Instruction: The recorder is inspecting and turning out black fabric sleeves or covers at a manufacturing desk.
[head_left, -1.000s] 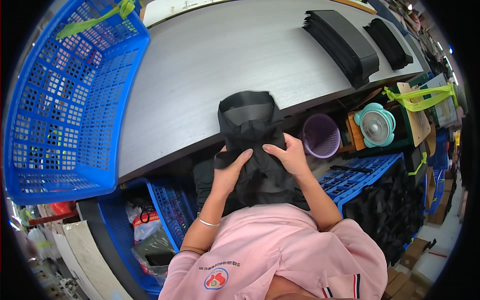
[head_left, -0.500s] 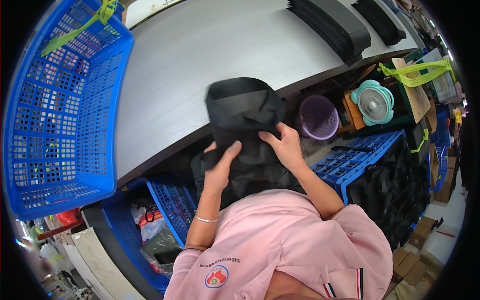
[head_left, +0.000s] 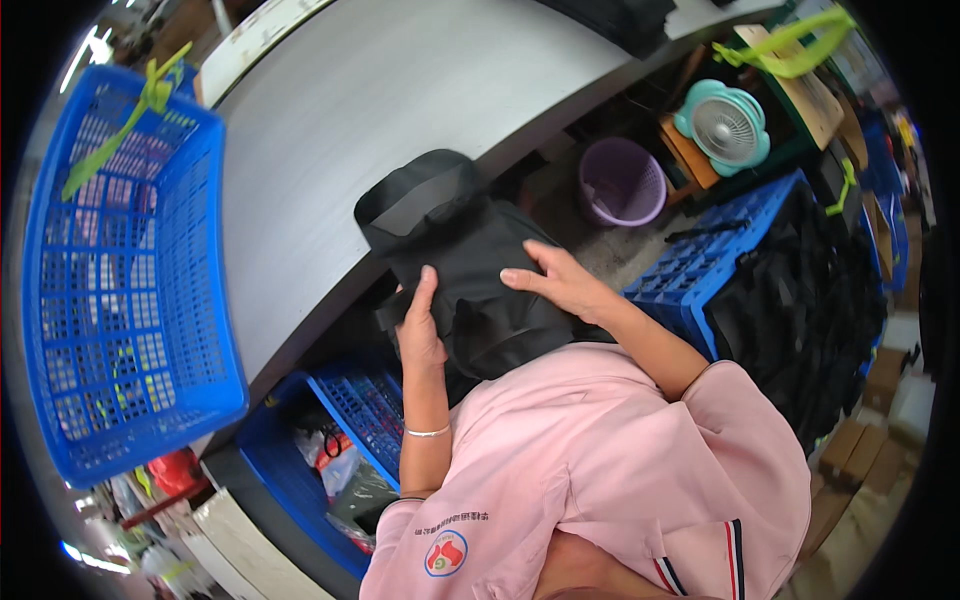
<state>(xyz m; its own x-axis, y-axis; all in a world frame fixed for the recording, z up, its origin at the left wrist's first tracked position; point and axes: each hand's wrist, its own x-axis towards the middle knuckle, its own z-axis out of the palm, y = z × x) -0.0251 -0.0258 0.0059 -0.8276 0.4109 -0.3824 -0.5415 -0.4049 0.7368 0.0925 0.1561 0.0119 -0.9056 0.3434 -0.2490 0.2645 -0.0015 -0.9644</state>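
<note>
A black fabric bag [head_left: 468,262] with a wide, cuff-like upper end lies between my two hands, its far end over the edge of the grey table [head_left: 330,130]. My left hand [head_left: 422,325] grips its left side, thumb on top and the other fingers mostly hidden beneath. On the opposite side my right hand [head_left: 568,285] holds the bag, with its thumb pressed on the upper face. The near part of the bag rests against my lap, loosely folded.
A large blue basket [head_left: 235,350] stands at the left. Below it, another blue basket [head_left: 290,470] holds plastic bags. To the right, a blue crate [head_left: 700,260] adjoins black fabric pieces [head_left: 800,320]. Beyond are a purple bin [head_left: 600,185], a teal fan [head_left: 728,128] and stacked black pieces [head_left: 625,20].
The bag has been drawn nearer my body and tilted leftward, showing more of its length. Both hands stay on it. The view has shifted, so the table and stacks sit higher.
</note>
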